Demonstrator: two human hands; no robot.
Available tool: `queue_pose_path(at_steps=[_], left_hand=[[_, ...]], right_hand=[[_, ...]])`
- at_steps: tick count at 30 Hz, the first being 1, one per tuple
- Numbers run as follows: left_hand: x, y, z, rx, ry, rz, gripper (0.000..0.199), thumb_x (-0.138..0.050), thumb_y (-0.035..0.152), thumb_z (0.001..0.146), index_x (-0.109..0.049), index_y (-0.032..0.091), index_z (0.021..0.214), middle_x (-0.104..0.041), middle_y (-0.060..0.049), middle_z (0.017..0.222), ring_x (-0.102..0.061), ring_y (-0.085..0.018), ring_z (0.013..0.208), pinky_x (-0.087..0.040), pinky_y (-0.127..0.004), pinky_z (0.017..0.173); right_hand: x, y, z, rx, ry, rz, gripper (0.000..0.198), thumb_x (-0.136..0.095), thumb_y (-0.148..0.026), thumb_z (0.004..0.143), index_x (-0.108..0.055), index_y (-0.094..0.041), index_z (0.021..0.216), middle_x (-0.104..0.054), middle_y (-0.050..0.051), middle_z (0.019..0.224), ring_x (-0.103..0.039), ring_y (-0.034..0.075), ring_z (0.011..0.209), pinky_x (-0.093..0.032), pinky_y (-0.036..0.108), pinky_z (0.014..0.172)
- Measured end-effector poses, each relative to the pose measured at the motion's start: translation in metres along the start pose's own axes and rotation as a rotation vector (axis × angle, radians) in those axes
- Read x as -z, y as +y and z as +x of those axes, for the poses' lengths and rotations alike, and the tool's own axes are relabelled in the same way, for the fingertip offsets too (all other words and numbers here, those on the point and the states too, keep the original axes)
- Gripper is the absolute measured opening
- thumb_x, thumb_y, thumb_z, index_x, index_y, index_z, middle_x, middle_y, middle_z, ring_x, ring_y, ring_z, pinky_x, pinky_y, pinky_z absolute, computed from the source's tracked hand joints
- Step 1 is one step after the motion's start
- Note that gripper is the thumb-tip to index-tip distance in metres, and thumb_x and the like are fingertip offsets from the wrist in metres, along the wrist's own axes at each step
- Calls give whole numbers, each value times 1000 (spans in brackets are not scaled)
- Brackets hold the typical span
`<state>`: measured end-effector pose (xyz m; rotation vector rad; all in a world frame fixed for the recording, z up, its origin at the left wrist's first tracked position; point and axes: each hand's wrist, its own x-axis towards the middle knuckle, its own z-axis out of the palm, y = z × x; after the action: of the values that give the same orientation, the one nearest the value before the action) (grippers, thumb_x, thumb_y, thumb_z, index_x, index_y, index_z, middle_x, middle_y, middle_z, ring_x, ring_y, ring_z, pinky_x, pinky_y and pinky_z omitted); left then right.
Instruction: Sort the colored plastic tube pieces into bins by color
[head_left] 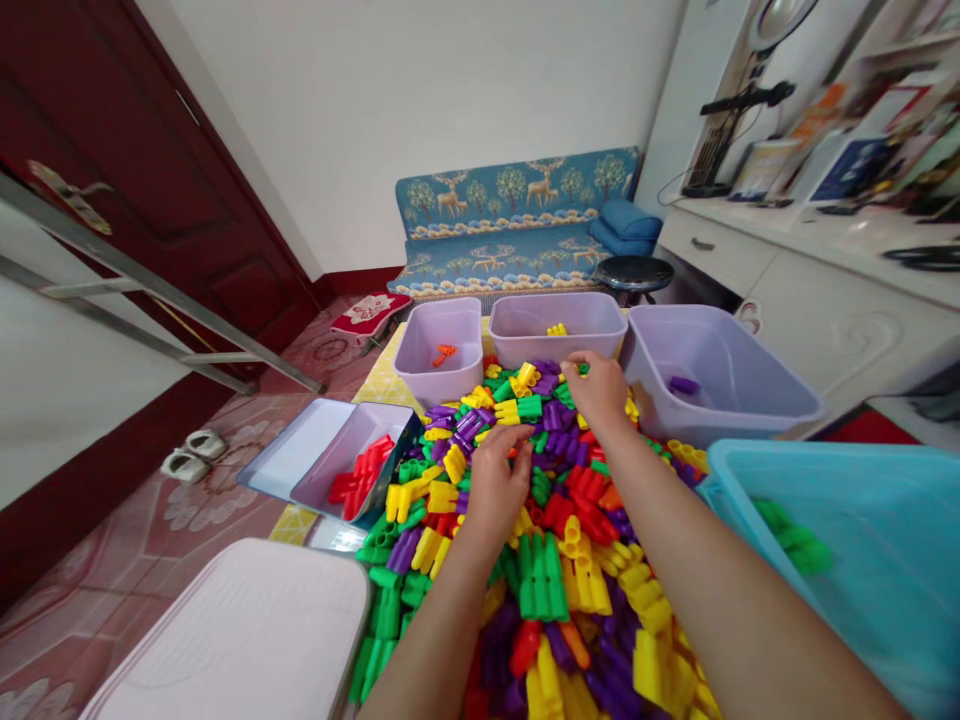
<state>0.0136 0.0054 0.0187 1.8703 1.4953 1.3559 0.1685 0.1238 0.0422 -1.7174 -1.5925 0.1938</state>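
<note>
A heap of plastic tube-shaped building blocks (543,578) in green, yellow, purple, red and orange spreads before me. My left hand (501,478) is over the middle of the heap, fingers curled, with a bit of an orange block (513,453) showing at them. Farther back, my right hand (600,388) reaches over the far edge of the heap, near the middle lilac bin (559,347). Its thumb and fingers are bent and slightly apart, with green showing between them; no held block can be made out. A yellow block (556,329) lies inside that bin.
The left lilac bin (439,380) holds orange blocks, the right lilac bin (720,415) a purple one. Red blocks (364,478) lie in a box at left. Green blocks (793,537) sit in a blue tub (885,452). A pale lid (247,630) lies front left.
</note>
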Motion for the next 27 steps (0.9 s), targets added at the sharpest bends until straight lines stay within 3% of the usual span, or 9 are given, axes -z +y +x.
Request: queue_pose_path(at_steps=[6, 12, 18, 22, 27], left_hand=[[2, 29, 68, -103, -29, 223, 35, -60, 15, 80, -63, 18, 115, -67, -10, 105, -63, -25, 99, -49, -37, 91], [-32, 11, 126, -69, -259, 605, 33, -46, 18, 89, -59, 15, 120, -63, -15, 117, -59, -26, 111, -46, -37, 95], [-49, -14, 131, -59, -384, 658, 33, -38, 25, 94, -64, 19, 113, -63, -13, 118, -61, -26, 107, -45, -39, 93], [-46, -24, 131, -40, -446, 671, 37, -35, 26, 94, -60, 19, 121, -62, -13, 120, -62, -26, 106, -47, -38, 92], [-35, -27, 132, -31, -553, 662, 37, -34, 24, 92, -63, 18, 114, -65, -12, 118, -62, -22, 109, -46, -33, 95]], right_hand=[[-13, -5, 11, 32, -53, -169, 32, -48, -30, 86, -68, -18, 108, -68, 11, 112, -57, 27, 106, -40, 38, 90], [-23, -8, 14, 43, -162, -295, 33, -44, -31, 90, -69, -19, 107, -70, 14, 104, -59, 28, 102, -39, 40, 87], [-26, -4, 16, 106, -317, -359, 37, -36, -33, 94, -69, -23, 105, -69, 11, 112, -52, 29, 110, -40, 42, 86], [-27, -6, 17, 133, -423, -374, 38, -34, -33, 94, -68, -22, 108, -68, 9, 115, -52, 27, 110, -41, 39, 88], [-23, -14, 12, 65, -539, -391, 43, -29, -31, 93, -67, -21, 110, -67, 10, 116, -57, 27, 110, -42, 40, 91]])
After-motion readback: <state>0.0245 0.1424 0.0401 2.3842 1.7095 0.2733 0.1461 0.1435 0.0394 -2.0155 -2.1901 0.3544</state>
